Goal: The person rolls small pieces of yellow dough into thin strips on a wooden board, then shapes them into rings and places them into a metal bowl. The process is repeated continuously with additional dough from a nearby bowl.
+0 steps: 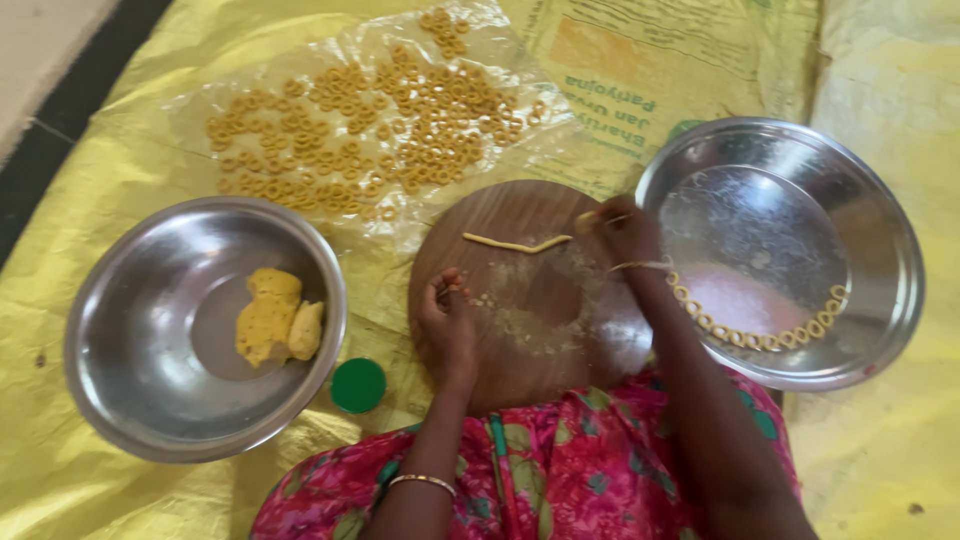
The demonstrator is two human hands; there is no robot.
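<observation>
Head view, looking down at a round wooden board (540, 300) on a yellow sheet (80, 480); the person sits at the board's near edge, lap in pink floral cloth (560, 470).

Left hand (447, 318): forearm comes up from the near edge, bangle (421, 482) at the wrist; hand rests on the board's left part, fingers curled in toward the palm, tips pinched together; whether they hold a bit of dough, cannot tell.

Right hand (625, 232): arm reaches up over the board's right edge, wrist bent inward; fingers closed in a pinch on a small dough piece (587, 217) at the far right edge of the board.

Dough strip (517, 243): thin, pale yellow, lies flat across the far part of the board, between the two hands, just beside the right hand's pinch; crumbs scattered on the board's centre.

Left of the board: steel bowl (150, 400) with a dough lump (275, 317) inside; green lid (358, 385) on the sheet between bowl and board.

Right of the board: steel plate (860, 200); a curved row of dough rings (760, 338) along its near rim.

Beyond the far edge: clear plastic (200, 105) covered with many rings (370, 130), spread loose.
</observation>
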